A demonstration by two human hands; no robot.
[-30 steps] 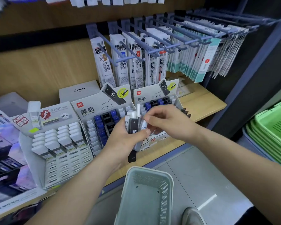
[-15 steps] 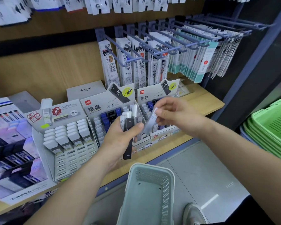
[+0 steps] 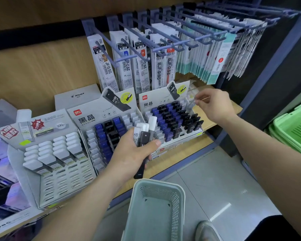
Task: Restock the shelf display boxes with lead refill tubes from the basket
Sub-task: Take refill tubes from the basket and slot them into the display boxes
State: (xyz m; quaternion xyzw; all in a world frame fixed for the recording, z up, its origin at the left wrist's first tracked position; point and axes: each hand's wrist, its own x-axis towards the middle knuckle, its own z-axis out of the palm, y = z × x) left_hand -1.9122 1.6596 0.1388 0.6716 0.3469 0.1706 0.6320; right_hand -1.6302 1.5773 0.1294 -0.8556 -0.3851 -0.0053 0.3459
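Note:
My left hand (image 3: pixel 134 153) grips a bunch of lead refill tubes (image 3: pixel 145 132), black, clear and white-capped, in front of the middle display box (image 3: pixel 101 108). My right hand (image 3: pixel 214 106) is over the back right corner of the right display box (image 3: pixel 151 101) and pinches a pale, blurred tube (image 3: pixel 191 101) there. That box holds rows of black and blue tubes. A third box (image 3: pixel 59 181) at the left holds white-capped tubes in its upper rows. The pale green basket (image 3: pixel 137 197) hangs below my left forearm, and I see nothing in the part that shows.
Pen refill packs (image 3: pixel 141 66) hang on blue hooks above the boxes. A grey Pilot box (image 3: pixel 76 97) stands behind. Stacked bright green baskets (image 3: pixel 292 126) sit at the right. The wooden shelf edge (image 3: pixel 177 153) runs in front, and a shoe (image 3: pixel 207 230) is on the tiled floor.
My right hand pulled one pale tube from the bunch and carried it right and back to the right display box. The left hand kept the bunch steady.

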